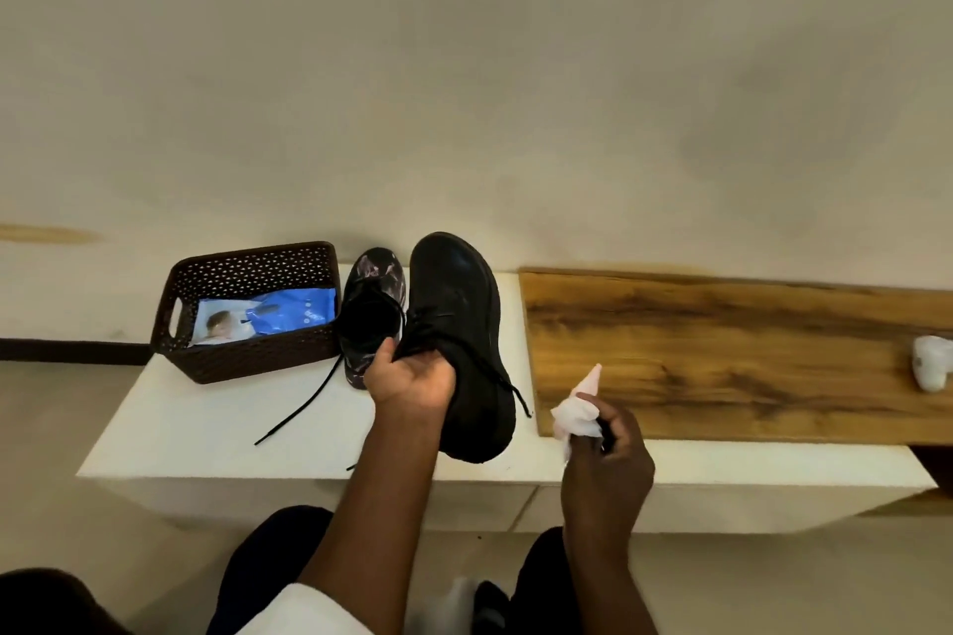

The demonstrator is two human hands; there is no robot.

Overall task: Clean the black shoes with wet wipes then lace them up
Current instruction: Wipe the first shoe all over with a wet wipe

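My left hand grips a black shoe at its opening and holds it tilted above the white ledge, toe pointing away. Its loose laces dangle by the heel. My right hand pinches a crumpled white wet wipe just right of the shoe, apart from it. A second dark shoe stands on the ledge left of the held one, with a long black lace trailing toward the front edge.
A brown perforated basket at the ledge's left end holds a blue and white wipes pack. A wooden board lies on the right, with a used crumpled wipe at its far right. My knees are below the ledge.
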